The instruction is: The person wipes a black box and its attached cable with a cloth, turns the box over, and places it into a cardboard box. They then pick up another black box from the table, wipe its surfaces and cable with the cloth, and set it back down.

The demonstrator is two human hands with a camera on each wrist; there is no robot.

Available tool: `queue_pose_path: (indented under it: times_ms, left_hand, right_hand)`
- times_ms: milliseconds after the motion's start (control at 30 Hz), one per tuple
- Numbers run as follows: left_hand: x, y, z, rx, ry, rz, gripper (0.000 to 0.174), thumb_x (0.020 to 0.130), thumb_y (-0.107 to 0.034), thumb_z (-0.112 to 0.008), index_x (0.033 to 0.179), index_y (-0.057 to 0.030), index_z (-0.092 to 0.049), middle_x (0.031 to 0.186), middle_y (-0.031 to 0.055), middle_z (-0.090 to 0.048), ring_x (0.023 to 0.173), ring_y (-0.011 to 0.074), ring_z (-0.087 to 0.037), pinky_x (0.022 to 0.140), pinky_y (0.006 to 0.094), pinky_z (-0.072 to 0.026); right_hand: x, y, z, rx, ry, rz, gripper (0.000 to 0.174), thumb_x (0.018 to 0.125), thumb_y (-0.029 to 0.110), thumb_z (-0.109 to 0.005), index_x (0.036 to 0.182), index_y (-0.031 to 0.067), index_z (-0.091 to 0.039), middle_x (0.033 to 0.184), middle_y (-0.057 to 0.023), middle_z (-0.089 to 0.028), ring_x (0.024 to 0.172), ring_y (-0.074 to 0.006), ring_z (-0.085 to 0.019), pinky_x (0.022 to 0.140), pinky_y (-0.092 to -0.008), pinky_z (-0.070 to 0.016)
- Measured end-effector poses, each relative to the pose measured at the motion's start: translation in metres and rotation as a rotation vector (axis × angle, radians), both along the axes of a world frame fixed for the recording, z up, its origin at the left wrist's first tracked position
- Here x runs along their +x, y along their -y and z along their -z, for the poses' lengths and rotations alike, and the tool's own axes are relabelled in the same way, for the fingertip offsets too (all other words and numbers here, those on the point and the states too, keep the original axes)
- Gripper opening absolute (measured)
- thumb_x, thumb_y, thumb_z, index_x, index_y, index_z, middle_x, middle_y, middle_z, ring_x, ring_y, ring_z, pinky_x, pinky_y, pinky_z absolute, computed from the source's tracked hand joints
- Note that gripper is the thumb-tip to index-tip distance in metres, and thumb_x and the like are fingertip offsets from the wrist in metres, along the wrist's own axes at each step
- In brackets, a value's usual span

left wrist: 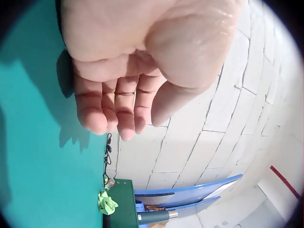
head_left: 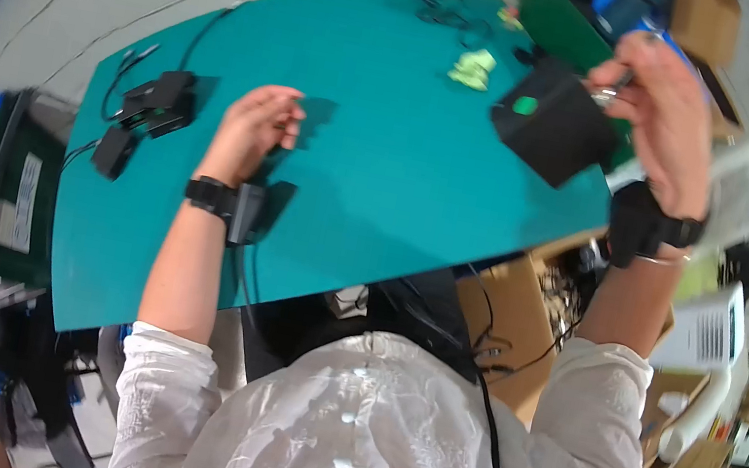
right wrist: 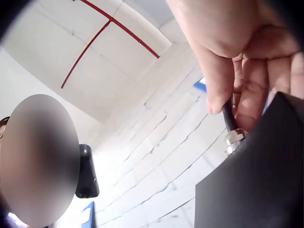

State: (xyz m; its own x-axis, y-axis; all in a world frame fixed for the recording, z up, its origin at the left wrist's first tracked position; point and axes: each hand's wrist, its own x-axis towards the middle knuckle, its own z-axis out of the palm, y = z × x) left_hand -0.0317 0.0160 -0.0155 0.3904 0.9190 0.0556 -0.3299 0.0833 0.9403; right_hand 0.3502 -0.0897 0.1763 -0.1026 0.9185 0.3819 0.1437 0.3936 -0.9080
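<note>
My right hand (head_left: 661, 114) is raised at the right side of the table and pinches a short black stem (right wrist: 229, 116) between thumb and fingers. A silver metal fitting (right wrist: 235, 140) joins the stem to a black, flat-sided, box-like piece (head_left: 558, 131), which carries a round green sticker (head_left: 523, 106) in the head view. In the right wrist view the black piece (right wrist: 256, 175) covers the lower right and hides part of the fingers. My left hand (head_left: 258, 128) hovers over the left half of the table, fingers loosely bent, with nothing in it.
Black adapter-like boxes (head_left: 157, 101) with cables lie on the teal table (head_left: 359, 151) at left. A crumpled light-green piece (head_left: 473, 68) and a dark cable (head_left: 448, 16) are at the back. Behind my right hand stands a green bin (head_left: 562, 22); a cardboard box (head_left: 508, 328) is below the front edge.
</note>
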Motion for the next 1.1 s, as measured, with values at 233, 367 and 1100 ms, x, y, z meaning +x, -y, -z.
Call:
queue_pose_path:
  times_ms: [233,367,1100]
  left_hand:
    - [0.009,0.005,-0.009,-0.084,0.289,0.022,0.046,0.098,-0.035,-0.044,0.126,0.0018,-0.049,0.119,0.0142,-0.056,0.104,0.0243,-0.058,0.087,0.0393,-0.0496]
    - [0.012,0.005,-0.01,-0.314,0.369,0.149,0.053,0.1,-0.041,-0.033,0.135,-0.0019,-0.04,0.129,0.0148,-0.05,0.113,0.0289,-0.054,0.093,0.0425,-0.0466]
    - [0.03,0.016,-0.007,-0.246,0.457,0.119,0.053,0.098,-0.033,-0.043,0.141,-0.0052,-0.034,0.135,0.0081,-0.046,0.124,0.0171,-0.044,0.108,0.0318,-0.031]
  right_hand:
    - [-0.142,-0.131,0.079,-0.354,-0.071,-0.319,0.023,0.094,0.029,-0.056,0.096,0.0054,-0.056,0.087,-0.0094,-0.067,0.075,-0.0146,-0.065,0.063,-0.0255,-0.0514]
    - [-0.172,-0.159,0.129,-0.558,-0.149,-0.399,0.025,0.094,0.032,-0.056,0.094,0.0066,-0.056,0.09,-0.009,-0.067,0.077,-0.0155,-0.065,0.067,-0.0289,-0.0515]
    - [-0.058,-0.156,0.152,-0.036,0.711,0.321,0.018,0.081,0.009,-0.062,0.096,0.0078,-0.071,0.1,-0.0161,-0.065,0.089,-0.0319,-0.064,0.077,-0.0326,-0.0509]
